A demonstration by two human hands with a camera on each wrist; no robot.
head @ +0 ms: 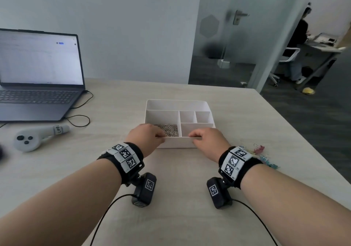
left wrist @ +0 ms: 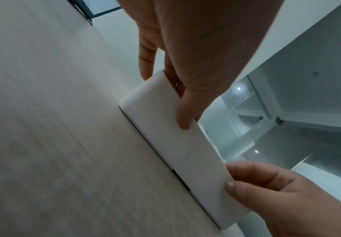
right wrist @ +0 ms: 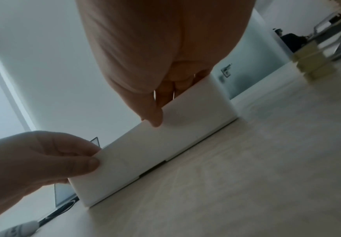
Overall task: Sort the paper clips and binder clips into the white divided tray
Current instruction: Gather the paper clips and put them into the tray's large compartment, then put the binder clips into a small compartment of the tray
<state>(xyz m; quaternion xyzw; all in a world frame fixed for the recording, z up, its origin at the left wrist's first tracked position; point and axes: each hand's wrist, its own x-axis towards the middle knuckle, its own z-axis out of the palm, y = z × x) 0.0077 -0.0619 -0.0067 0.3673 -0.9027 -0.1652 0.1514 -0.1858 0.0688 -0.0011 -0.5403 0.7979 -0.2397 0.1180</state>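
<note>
The white divided tray sits mid-table. Silver paper clips fill its near left compartment; the other compartments look bare. My left hand pinches the tray's near wall, thumb outside and fingers inside. My right hand pinches the same wall further right. The left wrist view shows my left hand gripping the tray's wall, with my right hand lower down. In the right wrist view my right hand grips the tray's wall, and my left hand grips its other end. Colourful binder clips lie behind my right wrist.
An open laptop stands at the far left, with a grey controller and a black cable in front of it. The table's right edge runs close to the binder clips. Beyond a glass door a person sits at a desk.
</note>
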